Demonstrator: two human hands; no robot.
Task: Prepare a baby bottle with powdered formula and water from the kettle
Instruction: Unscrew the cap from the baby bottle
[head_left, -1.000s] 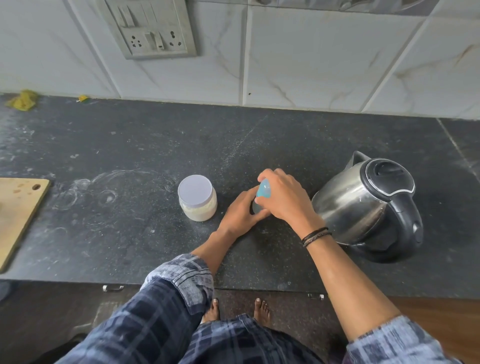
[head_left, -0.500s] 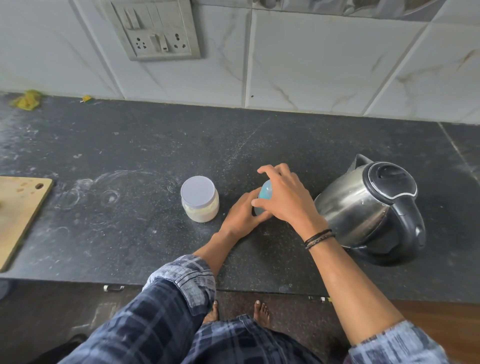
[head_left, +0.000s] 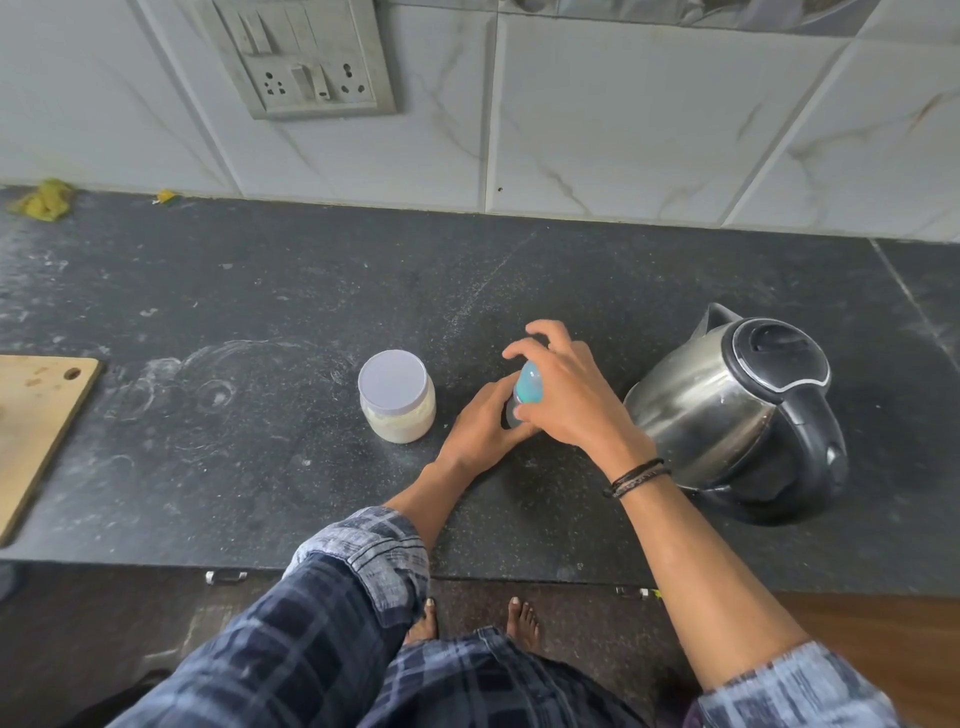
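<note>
At the left edge of the tabletop (head_left: 270, 291) we see a wooden board (head_left: 36, 426). Next stands the powder jar (head_left: 397, 402), upright and lidded. Just right of it, our left grip (head_left: 480, 431) wraps the lower body of the baby bottle (head_left: 513, 411), which stands on the tabletop. Our right grip (head_left: 571, 395) curls over its blue cap (head_left: 531, 387), thumb and fingers on it, forefinger lifted. Farthest right stands the kettle (head_left: 737, 415), its lid closed.

Probably a home kitchen. Dark speckled stone countertop (head_left: 260, 291) under white veined wall tiles (head_left: 623, 130), bearing a steel electric kettle (head_left: 701, 410) and wooden chopping board (head_left: 36, 415).
</note>
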